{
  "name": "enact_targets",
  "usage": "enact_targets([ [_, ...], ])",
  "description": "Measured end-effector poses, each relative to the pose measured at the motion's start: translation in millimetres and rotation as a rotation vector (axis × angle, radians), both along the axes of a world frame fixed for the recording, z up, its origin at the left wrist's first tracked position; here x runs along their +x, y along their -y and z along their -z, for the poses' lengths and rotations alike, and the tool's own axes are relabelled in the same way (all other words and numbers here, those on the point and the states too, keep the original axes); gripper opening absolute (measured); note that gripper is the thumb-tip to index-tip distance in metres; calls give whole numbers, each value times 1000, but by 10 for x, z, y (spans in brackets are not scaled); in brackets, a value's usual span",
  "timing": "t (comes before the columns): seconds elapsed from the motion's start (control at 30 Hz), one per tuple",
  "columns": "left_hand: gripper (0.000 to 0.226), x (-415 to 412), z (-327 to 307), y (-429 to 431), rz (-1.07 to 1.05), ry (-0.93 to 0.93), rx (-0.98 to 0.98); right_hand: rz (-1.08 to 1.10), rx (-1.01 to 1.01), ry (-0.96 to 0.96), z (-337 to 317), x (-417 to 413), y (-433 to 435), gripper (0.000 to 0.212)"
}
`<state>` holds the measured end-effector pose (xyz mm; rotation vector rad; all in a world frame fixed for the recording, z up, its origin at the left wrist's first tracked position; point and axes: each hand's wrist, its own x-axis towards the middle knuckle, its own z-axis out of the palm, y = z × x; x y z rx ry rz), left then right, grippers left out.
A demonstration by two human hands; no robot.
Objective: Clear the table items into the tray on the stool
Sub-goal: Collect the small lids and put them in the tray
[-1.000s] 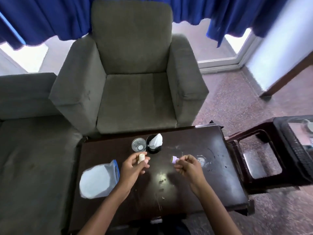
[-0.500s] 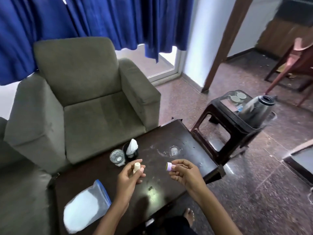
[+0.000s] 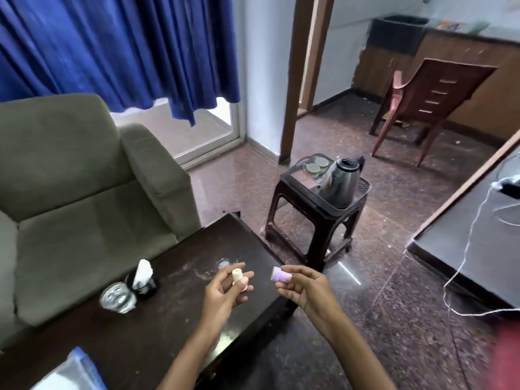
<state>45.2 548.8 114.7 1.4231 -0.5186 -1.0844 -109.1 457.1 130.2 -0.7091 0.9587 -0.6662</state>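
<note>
Cream small tube (image 3: 237, 277) pinched in left hand (image 3: 222, 294) fingers above dark wooden desk (image 3: 168, 319); lilac plastic cap (image 3: 281, 276) pinched in right hand (image 3: 308, 291) fingers.

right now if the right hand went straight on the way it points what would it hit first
Most likely the left hand and the cream tube it holds: the right hand points its purple cap leftward at them. Depth is unclear.

Head camera looks down and forward, close over hands (image 3: 225, 288).
</note>
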Motion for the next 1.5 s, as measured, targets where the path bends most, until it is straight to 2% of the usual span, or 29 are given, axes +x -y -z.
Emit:
enact_targets([
  [0.3, 21, -972, 20, 944, 32, -8, 29, 84, -12, 9, -89, -1110, 862, 14],
  [0.67, 18, -1241, 233, 2169, 35, -29, 90, 80, 24, -28, 92, -1644, 1944, 14],
  [0.9, 16, -1331, 120, 3376, 95, -20, 56, 90, 6, -114, 26, -1750, 3042, 17],
  [1.1, 15, -1216, 3, 4260, 147, 14, 22, 145, -7, -112, -2, -1704, 3899, 16],
  [1.33, 17, -1074, 61, 4943, 49, -96, 59, 145, 48, -103, 131, -1495, 4873, 17],
  [1.5, 13, -944, 114, 5539, -56, -64, 78, 98, 64, -114, 235, -1250, 5721, 14],
])
